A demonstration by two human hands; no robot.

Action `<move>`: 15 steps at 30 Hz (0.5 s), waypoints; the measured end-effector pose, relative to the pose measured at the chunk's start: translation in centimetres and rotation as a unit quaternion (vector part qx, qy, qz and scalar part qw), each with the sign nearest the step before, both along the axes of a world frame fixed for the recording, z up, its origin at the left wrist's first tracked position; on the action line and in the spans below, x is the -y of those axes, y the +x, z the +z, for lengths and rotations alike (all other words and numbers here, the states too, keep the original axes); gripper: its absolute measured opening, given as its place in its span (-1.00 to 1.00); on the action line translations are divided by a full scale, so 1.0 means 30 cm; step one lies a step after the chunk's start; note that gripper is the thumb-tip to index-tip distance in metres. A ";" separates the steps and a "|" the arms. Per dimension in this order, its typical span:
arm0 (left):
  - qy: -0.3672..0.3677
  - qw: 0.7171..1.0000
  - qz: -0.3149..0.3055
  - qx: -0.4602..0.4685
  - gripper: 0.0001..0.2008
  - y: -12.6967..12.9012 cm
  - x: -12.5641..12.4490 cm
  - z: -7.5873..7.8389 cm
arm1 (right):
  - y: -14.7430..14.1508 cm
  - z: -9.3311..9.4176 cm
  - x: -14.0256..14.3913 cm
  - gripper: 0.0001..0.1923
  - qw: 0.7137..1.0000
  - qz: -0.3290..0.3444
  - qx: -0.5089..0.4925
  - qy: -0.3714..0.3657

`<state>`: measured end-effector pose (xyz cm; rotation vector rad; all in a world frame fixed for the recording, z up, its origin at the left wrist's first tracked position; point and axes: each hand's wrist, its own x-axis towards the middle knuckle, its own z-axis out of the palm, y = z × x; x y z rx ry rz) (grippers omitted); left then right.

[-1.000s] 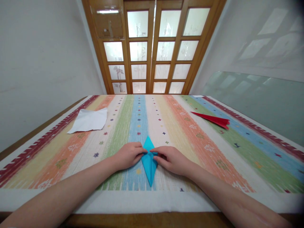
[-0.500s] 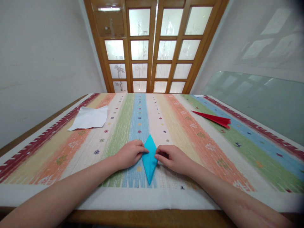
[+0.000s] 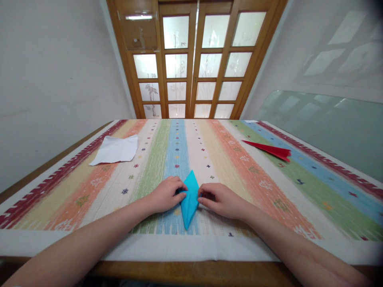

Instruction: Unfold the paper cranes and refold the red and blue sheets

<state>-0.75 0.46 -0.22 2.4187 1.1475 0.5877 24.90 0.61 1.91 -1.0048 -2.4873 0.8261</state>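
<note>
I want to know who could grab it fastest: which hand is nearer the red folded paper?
Right. The right hand rests at the blue folded paper, with the red folded paper farther out on its side; the left hand is across the blue paper, farther away.

The folded paper (image 3: 189, 199) lies on the tablecloth (image 3: 227, 159) near my edge of the table, between my left hand (image 3: 166, 194) and my right hand (image 3: 220, 199). Far to the left lies a loose sheet (image 3: 116, 150); far to the right, a paper plane (image 3: 269, 149). Behind the table stands a door (image 3: 194, 63).
</note>
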 end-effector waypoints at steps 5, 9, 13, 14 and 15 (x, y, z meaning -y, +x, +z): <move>-0.043 0.998 0.002 0.034 -0.74 -0.008 -0.013 0.016 | 0.005 0.002 -0.001 -0.86 1.000 0.008 -0.008 -0.003; -0.070 0.995 -0.034 0.057 -0.70 -0.036 -0.016 0.033 | 0.014 0.004 -0.003 -0.85 1.000 0.020 -0.009 -0.010; -0.060 0.994 -0.078 0.038 -0.82 -0.062 -0.020 0.045 | 0.024 0.004 -0.004 -0.81 0.999 0.035 -0.008 -0.010; -0.059 0.994 -0.086 0.031 -0.82 -0.066 -0.024 0.048 | 0.027 0.004 -0.004 -0.80 0.999 0.040 -0.009 -0.009; -0.058 0.994 -0.094 0.023 -0.81 -0.070 -0.029 0.051 | 0.030 0.004 -0.004 -0.79 0.999 0.044 -0.011 -0.008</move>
